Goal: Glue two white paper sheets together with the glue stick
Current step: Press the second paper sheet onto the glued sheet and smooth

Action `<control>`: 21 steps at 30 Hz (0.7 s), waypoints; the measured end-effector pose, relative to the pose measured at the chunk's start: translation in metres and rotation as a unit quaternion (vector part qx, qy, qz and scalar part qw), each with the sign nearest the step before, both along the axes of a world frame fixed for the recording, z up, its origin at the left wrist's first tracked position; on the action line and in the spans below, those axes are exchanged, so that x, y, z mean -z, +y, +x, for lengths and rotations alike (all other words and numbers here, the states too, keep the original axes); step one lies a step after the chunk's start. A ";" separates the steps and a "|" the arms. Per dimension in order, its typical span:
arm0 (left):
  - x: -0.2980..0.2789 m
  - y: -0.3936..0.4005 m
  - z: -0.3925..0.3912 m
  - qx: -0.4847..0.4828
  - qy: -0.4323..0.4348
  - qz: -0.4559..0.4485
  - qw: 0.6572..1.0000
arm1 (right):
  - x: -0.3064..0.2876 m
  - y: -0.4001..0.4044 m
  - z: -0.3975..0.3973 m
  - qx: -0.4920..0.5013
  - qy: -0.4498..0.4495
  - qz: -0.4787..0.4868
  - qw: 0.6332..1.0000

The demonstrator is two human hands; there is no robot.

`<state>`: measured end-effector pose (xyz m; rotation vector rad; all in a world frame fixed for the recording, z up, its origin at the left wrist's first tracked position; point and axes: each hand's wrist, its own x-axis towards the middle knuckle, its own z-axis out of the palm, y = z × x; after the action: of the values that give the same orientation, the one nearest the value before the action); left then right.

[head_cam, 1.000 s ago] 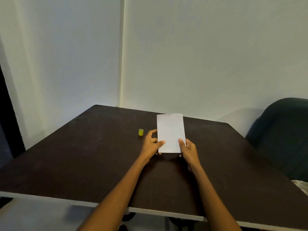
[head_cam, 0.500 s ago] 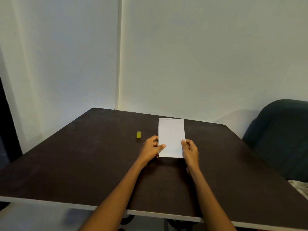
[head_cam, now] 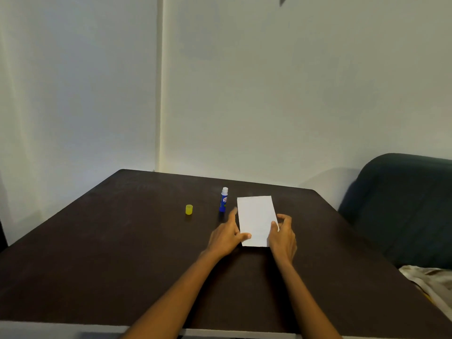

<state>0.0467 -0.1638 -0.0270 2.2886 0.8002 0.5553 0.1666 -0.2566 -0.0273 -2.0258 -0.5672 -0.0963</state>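
Where two pale walls meet in a corner, a dark desk fills the lower half of the view, with a dark green chair at its right edge. Two bare forearms reach in from the bottom towards the middle of the desk.

White paper lies flat near the desk's centre; it looks like one sheet, so a second sheet, if there, is lined up beneath it and cannot be told apart. The left hand rests at the paper's near left corner, its thumb pressing on the sheet and its forefinger pointing out along the left edge, gripping nothing. The right hand curls around the near right edge, thumb on top, pinching or steadying the paper.

Just beyond the left forefinger, a blue glue stick stands upright and uncapped, apart from both hands. Its yellow cap sits further left.

The gluing looks done or nearly so: sheets appear stacked and being pressed. Recapping the stick seems left.
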 end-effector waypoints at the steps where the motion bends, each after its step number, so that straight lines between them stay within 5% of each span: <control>1: 0.000 0.000 0.006 0.000 0.021 0.036 0.999 | -0.002 -0.002 0.008 0.004 -0.001 -0.020 1.000; 5: 0.006 0.006 0.022 -0.002 0.109 0.208 0.972 | -0.005 -0.006 0.033 -0.007 -0.055 -0.141 0.988; 10: 0.018 0.017 0.034 0.069 0.182 0.169 0.966 | 0.007 -0.002 0.042 0.003 -0.167 -0.254 0.953; 13: 0.019 0.017 0.036 0.075 0.194 0.170 0.963 | 0.011 0.007 0.037 -0.108 -0.256 -0.289 0.916; 16: 0.020 0.016 0.036 0.073 0.195 0.176 0.962 | 0.014 0.013 0.037 -0.207 -0.247 -0.336 0.885; 21: 0.020 0.016 0.037 0.071 0.200 0.173 0.962 | 0.017 0.011 0.043 -0.123 -0.187 -0.370 0.902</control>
<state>0.0835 -0.1477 -0.0466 2.8096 0.7589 0.1734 0.2095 -0.2460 -0.0442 -2.6663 -1.2453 -0.1314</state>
